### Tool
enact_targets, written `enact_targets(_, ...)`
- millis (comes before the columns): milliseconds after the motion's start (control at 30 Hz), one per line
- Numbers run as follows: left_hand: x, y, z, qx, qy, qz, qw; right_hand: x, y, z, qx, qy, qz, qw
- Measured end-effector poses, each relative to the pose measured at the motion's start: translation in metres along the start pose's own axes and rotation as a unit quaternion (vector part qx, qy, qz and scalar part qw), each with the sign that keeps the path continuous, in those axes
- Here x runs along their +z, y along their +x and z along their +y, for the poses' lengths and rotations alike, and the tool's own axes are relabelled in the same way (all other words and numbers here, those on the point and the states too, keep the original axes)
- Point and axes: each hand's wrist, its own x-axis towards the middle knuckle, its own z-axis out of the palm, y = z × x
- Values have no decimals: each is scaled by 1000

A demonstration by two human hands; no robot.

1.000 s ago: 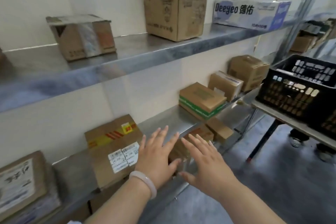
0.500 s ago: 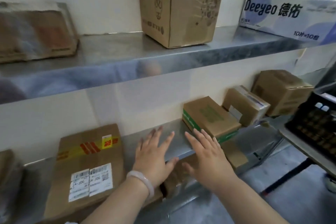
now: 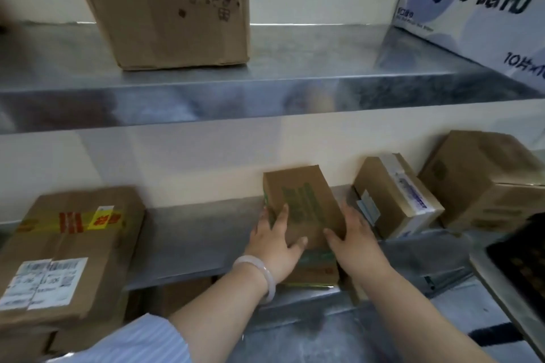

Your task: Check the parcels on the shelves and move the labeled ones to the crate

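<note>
Both hands were on the same small box [image 3: 306,206], the brown one with green print, in the lower middle of the frame on the lower shelf [image 3: 191,233]. The left hand [image 3: 274,242] was wrapped round its left side, thumb curled over the top face and fingers down the side. The right hand [image 3: 354,244] gripped the right side the same way, thumb on top near the front corner. So it was a two-handed grip, neither hand flat. There was a pale bracelet [image 3: 262,274] on the left wrist and a striped sleeve [image 3: 141,339] at the bottom edge.

That box sat over another box with a green edge [image 3: 318,270]. I couldn't tell if the two were touching, and I couldn't see any shipping label on the held one.

The black crate [image 3: 519,259] only poked in at the right edge, on a table [image 3: 501,298], and it was too dark and cut off to see what was inside.

At lower left lay a big flat parcel [image 3: 97,250] with white labels [image 3: 44,280] and yellow-red tape. Just right of the hands stood a box with a white label [image 3: 392,194], then a plain brown box [image 3: 483,177]. On the upper shelf [image 3: 295,74] were a tall printed carton [image 3: 171,9] and a white-blue Deeyeo box [image 3: 472,9] at upper right
</note>
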Motion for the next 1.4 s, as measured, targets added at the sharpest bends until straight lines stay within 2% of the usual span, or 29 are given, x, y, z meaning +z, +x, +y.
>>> enact_targets(100,5,2,3,-23,-34,-5,999,-1,11,8,22,144,-46,988)
enact_targets(167,6,2,2,-28,-61,-4,998,-3,15,9,35,191,-71,978)
enact_targets(267,3,4,1,-41,-100,16,994,-5,16,5,5,217,-76,973)
enact_targets(400,-10,6,-1,-92,-71,109,987,-4,8,-12,-77,236,-80,965)
enact_targets(500,-24,5,-8,-132,-150,101,975,1,4,-22,-102,269,-96,953)
enact_targets(667,-32,-2,-14,-116,-234,81,962,12,3,-35,-142,238,-119,953)
enact_targets(767,-39,-7,-29,-106,-291,77,948,17,3,-41,-84,257,-88,959)
enact_targets(867,-45,-14,-42,-58,-296,90,949,23,1,-40,-19,229,-147,962)
enact_targets(967,-48,-19,-50,-19,-276,123,953,32,-10,-48,-61,253,-165,951)
enact_targets(1133,-56,-20,-69,-29,-259,106,960,44,-26,-67,-124,313,-132,932)
enact_targets(1300,-63,-20,-75,-71,-274,74,956,59,-34,-71,-176,178,-132,959)
enact_targets(1400,-69,-20,-78,-96,-297,63,948,64,-34,-74,-189,141,-116,965)
